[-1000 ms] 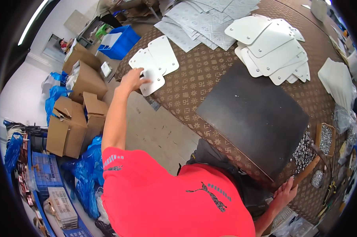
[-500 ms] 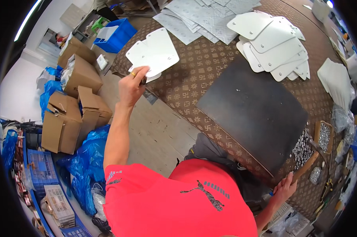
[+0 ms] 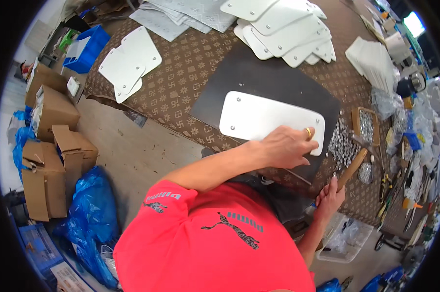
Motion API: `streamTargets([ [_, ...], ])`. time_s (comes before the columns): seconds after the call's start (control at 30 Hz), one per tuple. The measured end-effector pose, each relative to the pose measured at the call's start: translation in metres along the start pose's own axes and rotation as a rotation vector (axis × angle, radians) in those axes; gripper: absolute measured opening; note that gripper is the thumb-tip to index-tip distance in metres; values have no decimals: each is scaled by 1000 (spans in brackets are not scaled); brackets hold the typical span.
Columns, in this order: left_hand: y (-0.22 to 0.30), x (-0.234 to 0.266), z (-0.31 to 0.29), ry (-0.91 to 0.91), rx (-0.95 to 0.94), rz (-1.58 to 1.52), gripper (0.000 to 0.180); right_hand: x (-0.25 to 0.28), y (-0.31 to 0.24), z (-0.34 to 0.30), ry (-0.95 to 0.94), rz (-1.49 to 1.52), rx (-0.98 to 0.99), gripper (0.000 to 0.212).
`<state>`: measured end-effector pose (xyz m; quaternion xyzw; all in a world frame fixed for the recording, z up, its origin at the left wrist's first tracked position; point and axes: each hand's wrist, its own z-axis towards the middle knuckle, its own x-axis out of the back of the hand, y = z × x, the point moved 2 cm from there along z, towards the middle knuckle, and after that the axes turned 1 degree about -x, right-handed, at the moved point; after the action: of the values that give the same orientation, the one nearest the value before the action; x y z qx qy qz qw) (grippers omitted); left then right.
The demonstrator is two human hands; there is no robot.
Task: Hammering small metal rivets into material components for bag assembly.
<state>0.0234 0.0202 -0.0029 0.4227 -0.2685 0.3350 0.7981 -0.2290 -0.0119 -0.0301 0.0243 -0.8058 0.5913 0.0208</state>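
patterned brown desk (image 3: 181,82) | dark mat (image 3: 259,82) bears white rounded plate (image 3: 264,119) | left hand (image 3: 288,146) flat on plate's near edge, fingers spread | right hand (image 3: 329,197) closed around wooden handle (image 3: 352,168) by rivet tray (image 3: 365,125)

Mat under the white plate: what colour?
Plain black mat; the white plate lies on it. Head view.

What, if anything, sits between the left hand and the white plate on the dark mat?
Nothing visible does. The left hand already lies flat on the near right part of the white plate, which rests on the dark mat. The right hand grips a wooden handle off to the side.
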Motion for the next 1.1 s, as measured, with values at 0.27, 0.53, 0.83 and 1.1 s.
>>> streamTargets([
  [0.27,-58,88,-44,313,646,-485,22,-2,-2,-2,67,-54,12,22],
  [0.53,-99,113,-61,443,666,-621,19,-55,-19,-20,-202,-230,134,19],
  [0.83,-113,102,-68,335,559,-439,20,-119,-107,-57,-384,-397,362,15],
  [1.1,-108,96,-74,289,548,-455,17,-133,-153,-55,-675,-245,937,19],
])
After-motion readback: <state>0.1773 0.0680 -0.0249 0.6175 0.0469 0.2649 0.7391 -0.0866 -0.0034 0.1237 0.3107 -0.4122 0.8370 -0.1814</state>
